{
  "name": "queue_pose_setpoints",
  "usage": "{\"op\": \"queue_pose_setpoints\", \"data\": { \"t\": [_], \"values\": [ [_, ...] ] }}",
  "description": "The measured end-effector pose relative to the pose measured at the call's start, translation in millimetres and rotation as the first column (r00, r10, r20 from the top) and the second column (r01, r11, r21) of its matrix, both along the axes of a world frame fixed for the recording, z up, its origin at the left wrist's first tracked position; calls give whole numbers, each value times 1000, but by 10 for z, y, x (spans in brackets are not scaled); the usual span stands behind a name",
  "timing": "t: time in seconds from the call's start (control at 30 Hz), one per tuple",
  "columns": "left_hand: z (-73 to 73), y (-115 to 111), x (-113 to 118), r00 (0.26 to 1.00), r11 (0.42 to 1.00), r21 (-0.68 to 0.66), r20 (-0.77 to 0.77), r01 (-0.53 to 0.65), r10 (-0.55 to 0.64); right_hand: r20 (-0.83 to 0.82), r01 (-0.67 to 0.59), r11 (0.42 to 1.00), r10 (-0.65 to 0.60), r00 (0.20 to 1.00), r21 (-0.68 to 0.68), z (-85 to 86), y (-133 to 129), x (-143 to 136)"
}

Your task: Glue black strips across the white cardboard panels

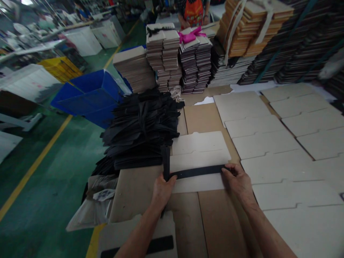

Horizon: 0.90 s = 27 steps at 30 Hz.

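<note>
A black strip (199,172) is stretched sideways between my two hands across pale board pieces (200,142) that lie overlapped. My left hand (162,190) is closed around a small bunch of black strips (166,157) standing up from its fingers, with its thumb at the stretched strip's left end. At the other end, my right hand (240,181) pinches the strip between thumb and fingers, over the right edge of the board. Below my left forearm another board (169,225) carries a black strip (161,243), partly covered by the arm.
A heap of black strips (142,125) lies at the left. Overlapping pale boards (271,165) cover the right side. Board stacks (163,53) and tied orange boards (252,25) stand behind. A blue bin (88,89) is beyond the left edge; a person in an orange apron (193,12) stands opposite.
</note>
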<state>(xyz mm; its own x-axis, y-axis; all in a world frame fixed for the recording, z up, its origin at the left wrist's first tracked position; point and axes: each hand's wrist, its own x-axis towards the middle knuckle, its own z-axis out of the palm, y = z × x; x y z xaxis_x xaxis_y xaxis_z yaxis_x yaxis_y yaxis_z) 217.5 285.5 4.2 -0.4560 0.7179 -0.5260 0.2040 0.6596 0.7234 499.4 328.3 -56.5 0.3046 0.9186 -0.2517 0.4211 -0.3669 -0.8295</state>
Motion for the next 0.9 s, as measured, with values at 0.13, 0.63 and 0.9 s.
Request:
{"op": "queue_pose_setpoints", "data": {
  "t": [0.13, 0.63, 0.9],
  "values": [
    [-66, 20, -11, 993, 1000, -2, -114, 24, -24, 115, -30, 1000, 29, 993, 6, -35, -11, 1],
    [-237, 87, -21, 968, 993, -88, -231, 83, -101, 269, -76, 993, 49, 962, 93, 44, 13, -106],
    [-261, 81, -15, 961, 988, -99, -241, 117, -138, 421, -152, 981, 89, 903, 119, 19, 25, -79]
  ]
}}
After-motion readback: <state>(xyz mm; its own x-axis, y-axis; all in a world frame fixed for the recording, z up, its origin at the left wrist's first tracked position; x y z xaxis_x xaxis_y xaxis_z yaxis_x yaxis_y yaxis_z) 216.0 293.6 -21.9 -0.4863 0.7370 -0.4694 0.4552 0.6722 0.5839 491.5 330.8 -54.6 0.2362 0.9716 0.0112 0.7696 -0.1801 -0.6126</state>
